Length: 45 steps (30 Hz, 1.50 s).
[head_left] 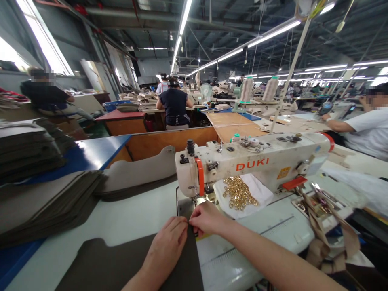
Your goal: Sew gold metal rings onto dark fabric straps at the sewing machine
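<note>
Dark cloth piece (100, 266) is lying flat on the pale table (127, 218), right in front of the person. Its far corner is reaching up to the needle spot of the sewing machine (257, 163). The left hand (166, 246) is resting on top of the cloth with its fingers bent down at the far edge. I cannot tell if it is gripping or only pressing. The right hand (206, 218) is pinching that same edge with its fingers closed tight on the cloth, touching the left fingertips just below the machine's head.

It looks like the sewing on this piece is only starting. No line of stitches is showing, and nearly all of the cloth is sitting on the near side of the needle.

On the left, bare table is running out to the stacks of dark pieces (45, 202), so the cloth is getting plenty of room there. On the right it is tighter. A pile of gold rings (239, 193) is sitting on a white cloth (263, 190) near the right hand, and tan straps (321, 214) are lying farther along.
</note>
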Each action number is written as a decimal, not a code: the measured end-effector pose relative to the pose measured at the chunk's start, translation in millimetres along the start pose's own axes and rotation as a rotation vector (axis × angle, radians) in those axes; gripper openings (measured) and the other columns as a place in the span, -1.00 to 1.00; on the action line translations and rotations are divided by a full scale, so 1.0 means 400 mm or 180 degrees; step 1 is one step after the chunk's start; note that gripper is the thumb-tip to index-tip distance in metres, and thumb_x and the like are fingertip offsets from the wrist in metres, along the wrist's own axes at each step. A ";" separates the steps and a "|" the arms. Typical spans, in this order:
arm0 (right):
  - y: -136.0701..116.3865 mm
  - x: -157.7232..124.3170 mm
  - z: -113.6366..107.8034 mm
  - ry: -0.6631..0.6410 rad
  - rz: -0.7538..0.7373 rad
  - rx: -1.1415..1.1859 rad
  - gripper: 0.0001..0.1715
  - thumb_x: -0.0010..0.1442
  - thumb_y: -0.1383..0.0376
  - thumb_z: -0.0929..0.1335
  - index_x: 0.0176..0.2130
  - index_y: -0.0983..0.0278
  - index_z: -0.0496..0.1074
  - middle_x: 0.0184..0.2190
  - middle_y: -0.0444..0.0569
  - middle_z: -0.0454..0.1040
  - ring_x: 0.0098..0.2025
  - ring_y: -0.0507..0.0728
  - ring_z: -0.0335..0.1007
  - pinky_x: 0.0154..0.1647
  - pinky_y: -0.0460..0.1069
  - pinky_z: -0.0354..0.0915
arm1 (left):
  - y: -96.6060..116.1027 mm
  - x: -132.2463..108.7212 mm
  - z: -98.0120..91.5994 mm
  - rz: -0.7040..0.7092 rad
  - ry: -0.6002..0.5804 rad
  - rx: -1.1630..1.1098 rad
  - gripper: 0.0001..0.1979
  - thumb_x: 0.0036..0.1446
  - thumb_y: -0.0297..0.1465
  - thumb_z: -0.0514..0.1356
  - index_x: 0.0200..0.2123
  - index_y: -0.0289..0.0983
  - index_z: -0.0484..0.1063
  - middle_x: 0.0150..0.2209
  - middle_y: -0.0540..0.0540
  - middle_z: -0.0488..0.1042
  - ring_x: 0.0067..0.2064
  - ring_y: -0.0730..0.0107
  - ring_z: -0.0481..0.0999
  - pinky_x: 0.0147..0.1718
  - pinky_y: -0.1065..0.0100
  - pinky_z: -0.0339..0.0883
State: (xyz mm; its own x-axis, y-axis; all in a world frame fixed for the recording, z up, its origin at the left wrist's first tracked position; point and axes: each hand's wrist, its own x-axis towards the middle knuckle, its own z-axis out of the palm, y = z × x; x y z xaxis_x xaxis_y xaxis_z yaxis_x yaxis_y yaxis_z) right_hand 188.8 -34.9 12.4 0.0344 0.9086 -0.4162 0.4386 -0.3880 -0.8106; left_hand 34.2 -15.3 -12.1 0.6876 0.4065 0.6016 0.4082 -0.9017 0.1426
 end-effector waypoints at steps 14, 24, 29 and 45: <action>0.049 -0.027 -0.002 0.0696 -0.0910 -0.1172 -0.83 0.12 0.34 0.31 -0.31 0.27 0.51 -0.32 0.00 0.55 -0.22 0.14 0.45 -0.18 -0.02 0.27 | -0.019 -0.005 0.018 -0.0137 -0.0243 -0.0257 -0.79 0.16 -0.57 -0.01 -0.40 -0.24 0.36 -0.41 -0.06 0.50 -0.34 0.32 0.51 -0.33 0.29 0.48; 0.130 -0.057 0.019 0.1169 -0.2519 -0.2745 -0.85 0.24 0.40 0.27 -0.34 0.27 0.41 -0.37 -0.06 0.41 -0.26 0.11 0.27 -0.21 -0.03 0.24 | -0.010 -0.004 0.012 -0.0051 0.0011 -0.0212 -0.76 0.18 -0.55 -0.03 -0.41 -0.24 0.38 -0.40 -0.06 0.53 -0.34 0.36 0.53 -0.28 0.32 0.47; 0.125 -0.054 0.019 0.1219 -0.2560 -0.2781 -0.86 0.24 0.39 0.28 -0.34 0.25 0.40 -0.37 -0.07 0.41 -0.26 0.11 0.27 -0.22 -0.03 0.24 | -0.018 0.000 0.009 0.0043 -0.0095 -0.0225 -0.76 0.22 -0.54 -0.04 -0.37 -0.24 0.38 -0.39 -0.05 0.53 -0.33 0.38 0.52 -0.29 0.36 0.47; 0.142 -0.213 -0.061 0.0222 -0.3220 -0.3423 -0.75 0.31 0.33 0.24 -0.03 0.29 0.37 -0.22 -0.03 0.45 -0.14 0.14 0.28 -0.10 0.03 0.22 | -0.031 -0.019 0.024 0.0329 -0.0425 0.0125 -0.76 0.18 -0.62 0.00 -0.31 -0.24 0.39 -0.35 -0.05 0.49 -0.28 0.35 0.49 -0.19 0.28 0.43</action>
State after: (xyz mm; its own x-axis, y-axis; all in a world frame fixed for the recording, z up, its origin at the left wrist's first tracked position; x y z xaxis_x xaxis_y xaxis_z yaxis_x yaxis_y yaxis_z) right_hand 232.8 -130.5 11.9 -0.6564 0.7344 0.1724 0.7407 0.6708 -0.0371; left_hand 29.8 -5.9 -25.9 0.7997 0.3304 0.5013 0.3527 -0.9342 0.0531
